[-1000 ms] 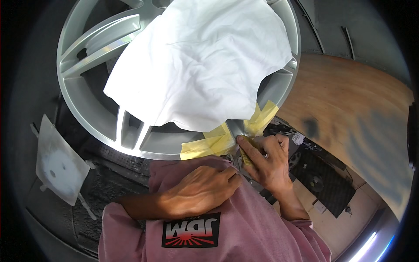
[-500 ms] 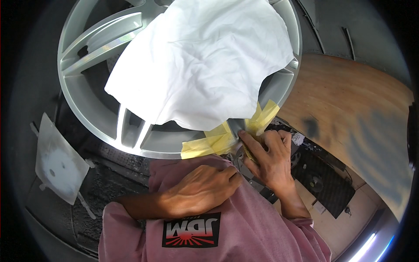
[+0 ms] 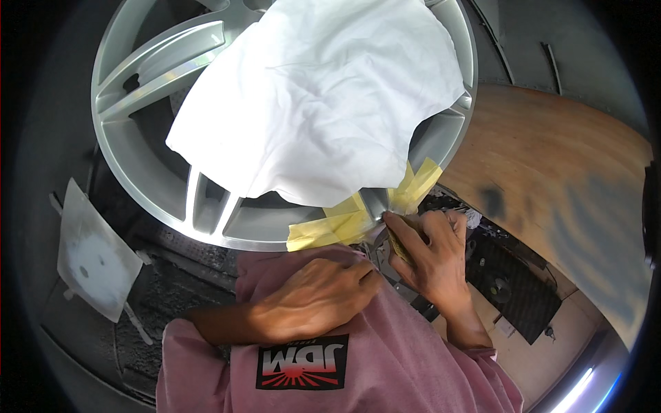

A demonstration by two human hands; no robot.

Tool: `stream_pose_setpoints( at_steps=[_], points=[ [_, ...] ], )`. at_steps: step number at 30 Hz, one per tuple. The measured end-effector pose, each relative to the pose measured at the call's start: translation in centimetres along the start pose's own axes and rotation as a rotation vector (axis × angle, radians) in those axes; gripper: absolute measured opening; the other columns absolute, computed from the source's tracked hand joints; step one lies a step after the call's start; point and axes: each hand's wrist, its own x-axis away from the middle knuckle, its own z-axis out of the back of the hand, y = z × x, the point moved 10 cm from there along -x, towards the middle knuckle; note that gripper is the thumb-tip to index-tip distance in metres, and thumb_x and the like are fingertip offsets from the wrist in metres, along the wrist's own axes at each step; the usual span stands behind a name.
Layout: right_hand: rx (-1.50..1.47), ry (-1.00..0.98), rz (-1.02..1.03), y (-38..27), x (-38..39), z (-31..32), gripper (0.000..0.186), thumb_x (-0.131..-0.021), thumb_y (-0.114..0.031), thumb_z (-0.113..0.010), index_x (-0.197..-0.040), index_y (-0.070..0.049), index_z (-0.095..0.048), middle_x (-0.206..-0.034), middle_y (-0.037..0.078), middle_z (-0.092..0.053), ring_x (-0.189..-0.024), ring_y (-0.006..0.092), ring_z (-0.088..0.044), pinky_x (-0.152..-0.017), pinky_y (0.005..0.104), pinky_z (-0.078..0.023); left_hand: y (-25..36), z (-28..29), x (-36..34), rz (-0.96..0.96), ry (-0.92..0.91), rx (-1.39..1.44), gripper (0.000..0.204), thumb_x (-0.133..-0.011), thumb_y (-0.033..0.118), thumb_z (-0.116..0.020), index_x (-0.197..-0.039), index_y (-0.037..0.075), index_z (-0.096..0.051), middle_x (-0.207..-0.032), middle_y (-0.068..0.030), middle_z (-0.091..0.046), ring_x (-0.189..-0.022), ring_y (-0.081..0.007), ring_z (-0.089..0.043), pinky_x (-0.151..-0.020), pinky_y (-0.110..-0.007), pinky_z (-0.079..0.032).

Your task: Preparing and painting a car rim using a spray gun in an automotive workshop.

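A silver alloy wheel (image 3: 162, 218) fills the upper part of the head view, with a white cloth (image 3: 323, 103) draped over its middle. Yellow masking tape (image 3: 329, 230) is stuck on the near rim, and another taped patch (image 3: 417, 187) lies to its right. Between them a bare spoke end shows. My right hand (image 3: 435, 255) is closed on a folded yellowish piece of sandpaper (image 3: 399, 249), its index fingertip against the rim there. My left hand (image 3: 320, 296) rests closed just below the rim, over the pink clothing; its palm is hidden, so anything inside cannot be seen.
To the right stands a curved brown board (image 3: 537, 151) with grey spray marks. A pale panel with a white patch (image 3: 96, 255) leans at the left. Below the board are a dark patterned mat (image 3: 523, 296) and floor tiles (image 3: 558, 344).
My right hand has shifted slightly right and down along the rim, with the sandpaper in it. The left hand, wheel, cloth and tape look nearly the same.
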Motion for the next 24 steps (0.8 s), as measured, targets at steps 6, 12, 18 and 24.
stream_pose_setpoints(
  at_steps=[6, 12, 18, 24],
  points=[
    [0.001, 0.025, -0.085, 1.8, 1.8, 1.1, 0.053, -0.069, -0.016, -0.081, -0.121, -0.009, -0.075, -0.084, 0.005, -0.052, -0.079, 0.0226, -0.055, -0.085, 0.0393, -0.037, 0.0, 2.5, -0.6, 0.08, 0.167, 0.003, 0.024, -0.088, 0.009, -0.067, -0.106, -0.006, -0.063, -0.13, -0.0263, -0.055, -0.078, -0.031, -0.072, -0.064, -0.039, -0.06],
    [-0.013, 0.063, -0.128, 2.8, 2.3, 1.0, 0.056, -0.069, -0.02, -0.082, -0.124, -0.01, -0.074, -0.085, 0.007, -0.051, -0.08, 0.0241, -0.057, -0.085, 0.0395, -0.037, -1.2, 0.7, -1.3, 0.235, 0.022, -0.197, 0.032, -0.094, 0.015, -0.067, -0.118, -0.007, -0.065, -0.156, -0.0328, -0.037, -0.082, -0.0314, -0.074, -0.063, -0.039, -0.062],
    [-0.032, 0.099, -0.102, 2.4, 2.1, 0.8, 0.054, -0.07, -0.015, -0.08, -0.123, -0.01, -0.075, -0.084, 0.006, -0.052, -0.079, 0.023, -0.054, -0.085, 0.0393, -0.039, 0.5, -0.2, -0.9, 0.055, -0.089, -0.082, 0.029, -0.09, 0.009, -0.063, -0.114, -0.007, -0.062, -0.143, -0.0314, -0.05, -0.075, -0.0314, -0.073, -0.057, -0.039, -0.06],
    [-0.029, 0.062, 0.004, 1.3, 1.7, -0.5, 0.059, -0.07, -0.021, -0.081, -0.128, -0.012, -0.073, -0.086, 0.005, -0.051, -0.081, 0.0216, -0.053, -0.086, 0.0405, -0.039, 1.0, -0.9, -0.5, -0.009, -0.138, 0.014, 0.023, -0.089, 0.01, -0.064, -0.108, -0.003, -0.061, -0.106, -0.0194, -0.063, -0.074, -0.0318, -0.072, -0.059, -0.041, -0.059]
  ],
)
